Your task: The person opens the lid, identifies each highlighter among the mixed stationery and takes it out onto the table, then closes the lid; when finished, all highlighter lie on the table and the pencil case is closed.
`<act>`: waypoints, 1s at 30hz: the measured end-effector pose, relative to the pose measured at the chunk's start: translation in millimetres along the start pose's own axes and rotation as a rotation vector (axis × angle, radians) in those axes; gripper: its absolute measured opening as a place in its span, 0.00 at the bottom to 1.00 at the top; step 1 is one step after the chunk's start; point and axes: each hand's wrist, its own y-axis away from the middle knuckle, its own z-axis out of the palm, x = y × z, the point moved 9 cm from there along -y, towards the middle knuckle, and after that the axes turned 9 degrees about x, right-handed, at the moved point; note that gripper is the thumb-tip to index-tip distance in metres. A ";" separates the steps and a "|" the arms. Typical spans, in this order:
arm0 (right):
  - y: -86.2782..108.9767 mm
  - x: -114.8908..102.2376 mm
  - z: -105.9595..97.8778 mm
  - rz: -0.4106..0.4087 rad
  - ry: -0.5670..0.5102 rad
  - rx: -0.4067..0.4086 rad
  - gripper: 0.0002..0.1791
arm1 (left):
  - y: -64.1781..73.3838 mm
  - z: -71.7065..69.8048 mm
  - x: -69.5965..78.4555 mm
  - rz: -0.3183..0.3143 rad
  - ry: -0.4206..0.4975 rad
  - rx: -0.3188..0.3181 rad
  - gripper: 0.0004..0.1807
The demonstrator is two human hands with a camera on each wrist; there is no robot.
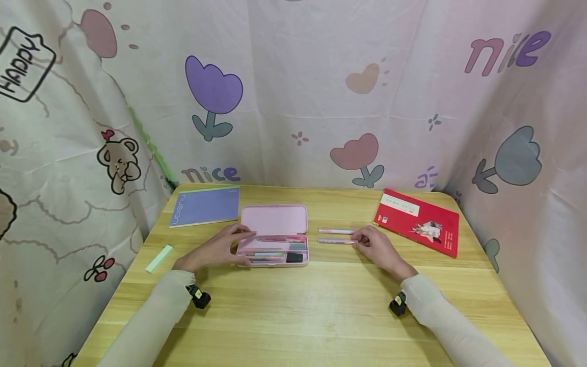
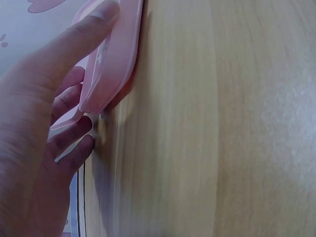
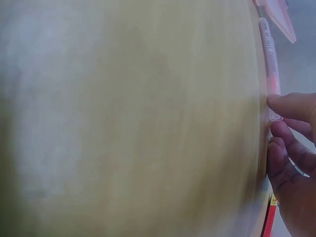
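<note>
A pink pencil case [image 1: 274, 219] lies on the table with its lid folded back. Inside are several pens [image 1: 263, 254] and a small black block [image 1: 294, 258]. My left hand [image 1: 219, 248] holds the case's left end, the thumb on its front rim and the other fingers toward the back. Right of the case lie two slim pens, a farther pen [image 1: 334, 231] and a nearer pen [image 1: 334, 240], roughly parallel. With thumb and fingers, my right hand [image 1: 378, 250] pinches the right end of the nearer pen, which still lies along the tabletop in the right wrist view.
At the back left lies a blue notebook [image 1: 206, 206]. A red book [image 1: 419, 221] lies at an angle at the back right. The pale green strip [image 1: 159, 259] is left of my left hand. A patterned curtain [image 1: 293, 102] hangs behind the wooden table [image 1: 293, 316].
</note>
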 end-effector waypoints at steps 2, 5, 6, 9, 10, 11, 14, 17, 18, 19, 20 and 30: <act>0.2 0.1 0.2 0.004 -0.005 0.000 0.09 | 0.3 0.0 -0.1 -0.001 -0.003 0.000 0.53; 0.4 0.4 -0.2 0.018 -0.020 -0.003 0.09 | 0.6 0.2 0.1 -0.005 -0.001 0.000 0.53; 0.5 0.7 -0.4 0.026 -0.026 -0.005 0.10 | 0.6 0.2 0.1 -0.006 0.002 0.000 0.53; -0.5 0.1 -2.5 0.046 -0.035 -0.004 0.12 | 0.6 0.1 0.4 -0.008 0.004 0.000 0.53; -1.5 -0.7 -3.8 0.051 -0.038 0.004 0.12 | 0.6 0.0 0.6 -0.008 0.005 0.001 0.53; -2.9 -2.6 -5.2 0.053 -0.042 0.013 0.12 | 0.7 -0.1 0.8 -0.008 0.007 0.001 0.53; -10.4 -14.2 -7.8 0.038 -0.057 0.041 0.14 | 1.1 -0.5 0.1 -0.008 0.008 0.002 0.53; -20.5 -34.8 -1.8 0.014 -0.089 0.036 0.15 | 2.6 -0.4 -2.1 -0.016 0.005 0.002 0.53; -24.0 -42.9 2.6 0.003 -0.101 0.025 0.16 | 3.3 -0.3 -2.9 -0.020 0.006 0.001 0.53; -26.9 -51.2 7.7 -0.009 -0.114 0.012 0.16 | 4.0 0.0 -3.5 -0.021 0.007 -0.001 0.53; -29.5 -59.8 13.4 -0.020 -0.126 0.001 0.17 | 4.5 0.3 -3.8 -0.024 0.009 -0.003 0.52; -31.8 -142.5 85.2 -0.276 -0.118 -0.135 0.14 | 0.8 -0.4 -0.2 -0.009 0.005 0.007 0.52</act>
